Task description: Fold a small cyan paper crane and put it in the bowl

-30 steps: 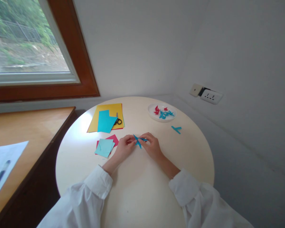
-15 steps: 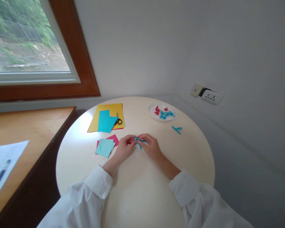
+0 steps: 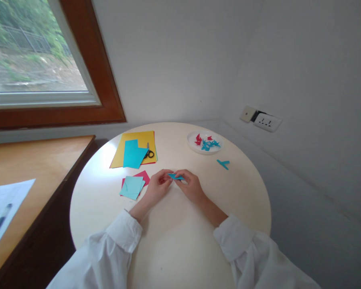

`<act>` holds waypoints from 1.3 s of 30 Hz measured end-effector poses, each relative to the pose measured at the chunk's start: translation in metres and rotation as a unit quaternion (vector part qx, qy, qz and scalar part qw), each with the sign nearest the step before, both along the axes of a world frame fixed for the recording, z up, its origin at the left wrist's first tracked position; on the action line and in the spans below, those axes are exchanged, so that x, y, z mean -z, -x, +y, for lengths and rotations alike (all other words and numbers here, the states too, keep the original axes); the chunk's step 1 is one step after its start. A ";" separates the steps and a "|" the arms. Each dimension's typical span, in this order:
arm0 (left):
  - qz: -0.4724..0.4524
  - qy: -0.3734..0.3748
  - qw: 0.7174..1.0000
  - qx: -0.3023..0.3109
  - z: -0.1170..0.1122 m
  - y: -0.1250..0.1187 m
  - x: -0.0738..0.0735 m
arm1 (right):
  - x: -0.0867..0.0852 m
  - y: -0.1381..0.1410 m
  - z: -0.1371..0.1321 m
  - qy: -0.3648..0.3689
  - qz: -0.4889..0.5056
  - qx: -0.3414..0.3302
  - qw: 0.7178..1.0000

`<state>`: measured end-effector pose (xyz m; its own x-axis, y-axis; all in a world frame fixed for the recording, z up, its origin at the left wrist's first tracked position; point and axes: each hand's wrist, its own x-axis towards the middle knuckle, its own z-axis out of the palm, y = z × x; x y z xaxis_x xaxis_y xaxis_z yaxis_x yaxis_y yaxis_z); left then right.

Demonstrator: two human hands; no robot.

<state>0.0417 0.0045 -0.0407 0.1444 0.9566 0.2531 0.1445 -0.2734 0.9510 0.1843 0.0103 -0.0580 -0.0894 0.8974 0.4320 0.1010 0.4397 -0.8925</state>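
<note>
Above the middle of the round table (image 3: 168,237), my left hand (image 3: 159,184) and my right hand (image 3: 190,185) meet at a small piece of folded blue paper (image 3: 175,176). Both hands are closed on it, pinching it between thumbs and fingertips. The fingers partly cover the paper, so its full shape is hidden. Beside my left hand lies a small stack of light blue paper squares (image 3: 132,188), with red paper (image 3: 143,176) showing from under it. Right of my right hand, two crossed blue paper strips (image 3: 224,164) rest on the table.
A clear round dish (image 3: 192,149) at the back right holds small red and blue folded pieces. Yellow sheets (image 3: 118,157), a cut blue sheet (image 3: 132,154) and black-handled scissors (image 3: 151,154) lie at the back left. A wooden desk (image 3: 54,160) stands at the left.
The blue paper showed crossed, spread-out arms before; now it looks folded together into a flatter, narrower shape. Both hands stay in nearly the same place.
</note>
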 end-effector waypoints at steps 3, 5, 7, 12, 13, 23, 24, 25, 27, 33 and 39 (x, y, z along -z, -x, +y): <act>0.001 -0.003 1.000 0.004 -0.001 0.001 -0.002 | -0.001 -0.001 0.000 -0.005 -0.006 0.011 1.000; 0.003 -0.001 1.000 0.000 -0.001 0.001 -0.003 | -0.002 -0.002 0.000 -0.012 -0.012 0.019 1.000; 0.004 0.003 1.000 -0.004 -0.001 0.001 -0.003 | -0.002 -0.002 0.000 -0.021 -0.013 0.026 0.999; 0.009 0.010 1.000 -0.011 -0.001 0.001 -0.002 | -0.002 -0.002 0.000 -0.020 -0.010 0.032 0.999; 0.011 0.012 1.000 -0.013 -0.001 0.001 -0.002 | -0.002 -0.002 0.000 -0.019 -0.010 0.033 0.999; 0.014 0.014 0.999 -0.028 -0.002 0.000 -0.005 | -0.003 -0.003 0.000 -0.020 -0.017 0.035 0.999; 0.016 0.014 0.999 -0.030 -0.002 0.000 -0.005 | -0.003 -0.003 0.000 -0.020 -0.017 0.034 0.999; 0.018 0.014 0.999 -0.031 -0.002 0.000 -0.005 | -0.004 -0.003 -0.001 -0.020 -0.016 0.033 0.999; 0.023 0.014 0.999 -0.032 -0.002 0.001 -0.005 | -0.004 -0.002 -0.001 -0.018 -0.014 0.030 0.999; 0.014 0.008 1.000 -0.024 0.000 0.002 0.000 | -0.006 -0.001 -0.003 0.010 -0.027 0.018 0.999; 0.002 0.025 0.999 -0.031 0.000 0.001 -0.001 | -0.007 -0.001 -0.003 0.030 -0.017 -0.001 0.999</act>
<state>0.0411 0.0044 -0.0398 0.0856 0.9752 0.2043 0.1627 -0.2159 0.9627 0.1852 0.0076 -0.0511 -0.1045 0.9216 0.3739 0.1304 0.3854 -0.9135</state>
